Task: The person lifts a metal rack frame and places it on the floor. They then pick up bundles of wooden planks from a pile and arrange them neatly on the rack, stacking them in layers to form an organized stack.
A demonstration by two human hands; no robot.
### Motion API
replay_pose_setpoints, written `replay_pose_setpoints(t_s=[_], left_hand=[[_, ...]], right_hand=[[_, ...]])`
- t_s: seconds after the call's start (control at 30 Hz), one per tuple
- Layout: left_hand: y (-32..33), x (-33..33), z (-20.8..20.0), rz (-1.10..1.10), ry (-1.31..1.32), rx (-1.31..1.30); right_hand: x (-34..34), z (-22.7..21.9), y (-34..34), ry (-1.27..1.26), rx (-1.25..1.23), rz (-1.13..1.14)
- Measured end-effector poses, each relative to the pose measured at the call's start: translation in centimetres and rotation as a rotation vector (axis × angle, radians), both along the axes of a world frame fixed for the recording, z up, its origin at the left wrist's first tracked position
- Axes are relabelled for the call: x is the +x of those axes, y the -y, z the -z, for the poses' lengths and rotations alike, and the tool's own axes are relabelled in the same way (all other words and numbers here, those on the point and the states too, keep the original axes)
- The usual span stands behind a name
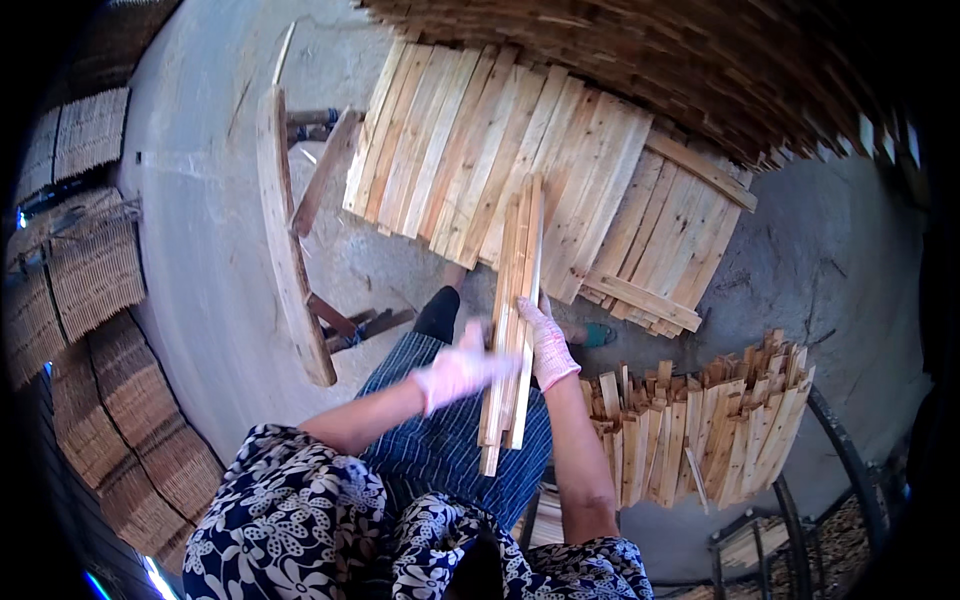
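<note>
A narrow bundle of long pale wooden slats (515, 250) lies upright in the picture, in front of my lap. My right hand (546, 345), in a pinkish knitted glove, wraps its fingers round the bundle's right side. On the left side is my left hand (462, 375), gloved alike and smeared by motion. Its fingers reach toward or over the slats, but whether they grip cannot be made out. The bundle's far end overlaps a large stack of slats (440, 140) laid side by side. The near ends are uneven.
Beside the large stack is a lower stack (665, 235) with crosswise strips. Upright offcut slats (700, 440) crowd a rack at the right. A wooden trestle (285, 240) stands left on the concrete floor (200, 260). Tied slat bundles (115, 420) line the far left; a tall pile (650, 60) rises behind.
</note>
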State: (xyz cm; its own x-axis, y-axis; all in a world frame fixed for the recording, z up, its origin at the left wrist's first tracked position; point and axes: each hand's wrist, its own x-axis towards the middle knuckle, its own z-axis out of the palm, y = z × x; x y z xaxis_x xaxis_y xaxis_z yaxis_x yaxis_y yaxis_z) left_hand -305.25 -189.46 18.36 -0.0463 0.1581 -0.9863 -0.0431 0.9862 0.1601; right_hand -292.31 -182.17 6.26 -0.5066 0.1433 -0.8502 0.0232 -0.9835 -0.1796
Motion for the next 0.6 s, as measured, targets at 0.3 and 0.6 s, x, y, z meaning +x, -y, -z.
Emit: replay_pose_setpoints(t_s=[0.3, 0.6], left_hand=[[-0.2, -4.8, 19.4, -0.985, 0.279, 0.134], [10.6, -14.0, 21.9, -1.439, -0.094, 0.252]], right_hand=[[-3.1, -1.0, 2.6, 0.195, 0.238, -0.407], [-15.6, 1.3, -3.1, 0.209, 0.953, -1.277]])
